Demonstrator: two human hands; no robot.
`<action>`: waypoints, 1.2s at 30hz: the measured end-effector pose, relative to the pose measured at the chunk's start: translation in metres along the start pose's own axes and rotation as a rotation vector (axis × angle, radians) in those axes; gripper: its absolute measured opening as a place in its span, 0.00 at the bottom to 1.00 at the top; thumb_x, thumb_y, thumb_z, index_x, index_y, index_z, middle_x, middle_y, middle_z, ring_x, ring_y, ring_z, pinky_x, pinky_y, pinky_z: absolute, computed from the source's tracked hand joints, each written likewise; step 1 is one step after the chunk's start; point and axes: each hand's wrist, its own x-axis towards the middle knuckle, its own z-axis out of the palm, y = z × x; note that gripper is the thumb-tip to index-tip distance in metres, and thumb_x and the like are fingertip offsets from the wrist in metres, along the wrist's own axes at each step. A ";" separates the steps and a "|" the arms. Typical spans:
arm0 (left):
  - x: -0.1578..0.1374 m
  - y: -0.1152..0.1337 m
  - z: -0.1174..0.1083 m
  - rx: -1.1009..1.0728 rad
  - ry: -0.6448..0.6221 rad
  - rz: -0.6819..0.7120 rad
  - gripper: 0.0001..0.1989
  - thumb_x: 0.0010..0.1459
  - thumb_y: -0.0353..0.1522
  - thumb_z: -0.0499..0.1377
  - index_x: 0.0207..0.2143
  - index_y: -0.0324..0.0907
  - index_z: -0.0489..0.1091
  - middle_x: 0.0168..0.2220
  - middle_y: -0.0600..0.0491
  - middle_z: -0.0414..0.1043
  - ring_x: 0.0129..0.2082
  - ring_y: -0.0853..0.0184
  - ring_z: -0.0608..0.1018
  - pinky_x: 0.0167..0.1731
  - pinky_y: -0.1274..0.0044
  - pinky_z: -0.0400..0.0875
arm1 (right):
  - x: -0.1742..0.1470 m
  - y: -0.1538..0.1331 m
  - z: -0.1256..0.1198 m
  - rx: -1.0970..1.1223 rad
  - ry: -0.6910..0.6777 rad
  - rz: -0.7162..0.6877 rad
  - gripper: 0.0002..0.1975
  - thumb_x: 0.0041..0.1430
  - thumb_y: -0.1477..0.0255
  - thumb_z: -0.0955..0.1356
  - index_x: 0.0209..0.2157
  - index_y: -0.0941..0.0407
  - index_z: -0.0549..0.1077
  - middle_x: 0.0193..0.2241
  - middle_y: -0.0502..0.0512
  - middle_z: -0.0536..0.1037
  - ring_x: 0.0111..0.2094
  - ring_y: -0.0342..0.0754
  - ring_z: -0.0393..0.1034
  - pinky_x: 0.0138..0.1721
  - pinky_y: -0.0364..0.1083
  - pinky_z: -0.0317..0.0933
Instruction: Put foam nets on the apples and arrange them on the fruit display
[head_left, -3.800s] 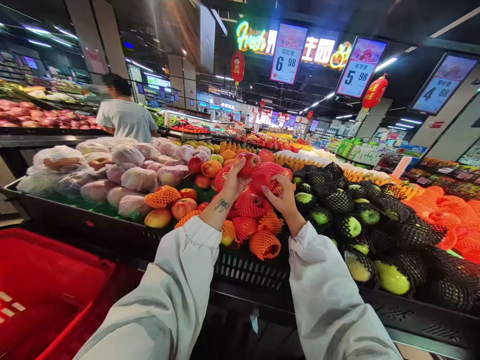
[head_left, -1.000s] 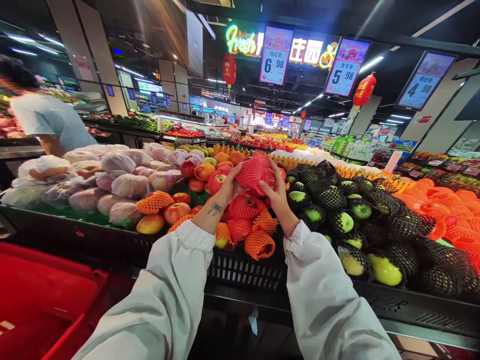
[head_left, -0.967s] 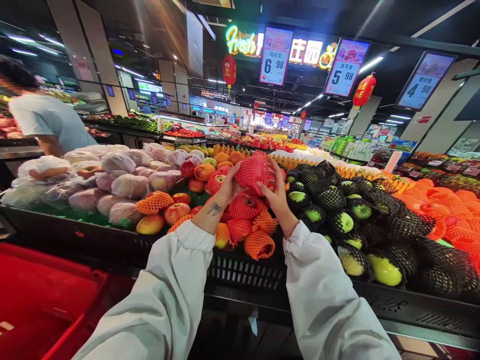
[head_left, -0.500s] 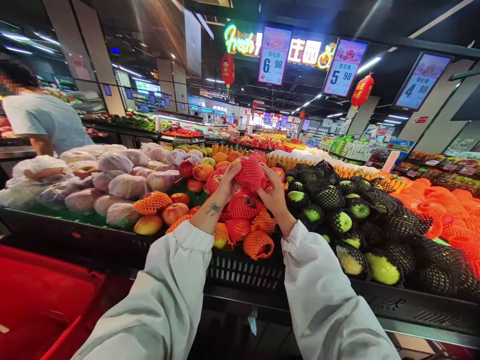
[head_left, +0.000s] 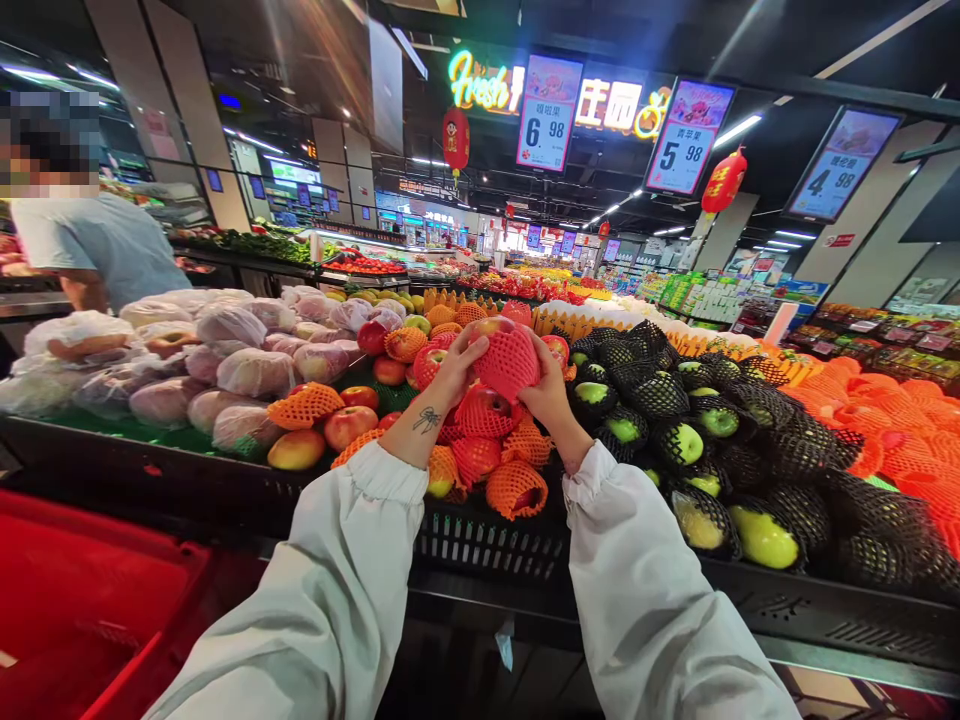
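Observation:
Between my two hands, above the heap of apples, is an apple [head_left: 507, 362] in a pink foam net, its bare red-yellow top showing at the upper left. My left hand [head_left: 459, 368] is closed on its left side, with the thumb near the net's edge. On the right side my right hand [head_left: 546, 388] grips the net, its fingers partly hidden behind the fruit. Just below lies another netted red apple [head_left: 489, 412]. An orange foam net [head_left: 517, 490] sits at the front of the heap, around a reddish fruit.
Wrapped pale fruit [head_left: 259, 372] fills the left of the display. To the right are green apples in black nets [head_left: 690, 440] and fruit in orange-red nets [head_left: 900, 425]. A red basket [head_left: 90, 600] stands at lower left. A person [head_left: 97, 240] is beyond the display.
The apple in my hands has turned, and more of its bare top now shows out of the pink net. At the far left, the person has shifted slightly right.

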 end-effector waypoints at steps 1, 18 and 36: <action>0.000 0.000 0.000 0.018 -0.027 0.018 0.33 0.38 0.44 0.78 0.46 0.44 0.76 0.39 0.55 0.81 0.37 0.66 0.81 0.37 0.78 0.74 | 0.000 0.000 0.000 0.000 -0.005 -0.022 0.40 0.41 0.66 0.80 0.59 0.51 0.72 0.62 0.59 0.74 0.63 0.57 0.67 0.68 0.55 0.59; 0.005 -0.002 -0.007 0.310 -0.120 0.155 0.33 0.42 0.56 0.74 0.41 0.44 0.72 0.42 0.53 0.75 0.44 0.63 0.77 0.44 0.75 0.72 | -0.005 -0.002 0.003 -0.196 0.191 -0.129 0.37 0.42 0.62 0.80 0.54 0.52 0.69 0.53 0.60 0.78 0.55 0.60 0.73 0.63 0.60 0.64; 0.014 -0.005 -0.013 0.207 0.116 0.079 0.25 0.42 0.49 0.76 0.29 0.42 0.71 0.27 0.58 0.71 0.24 0.74 0.70 0.23 0.82 0.62 | -0.004 -0.005 -0.001 -0.271 0.183 -0.079 0.45 0.34 0.62 0.83 0.56 0.52 0.68 0.55 0.59 0.77 0.58 0.61 0.71 0.65 0.60 0.62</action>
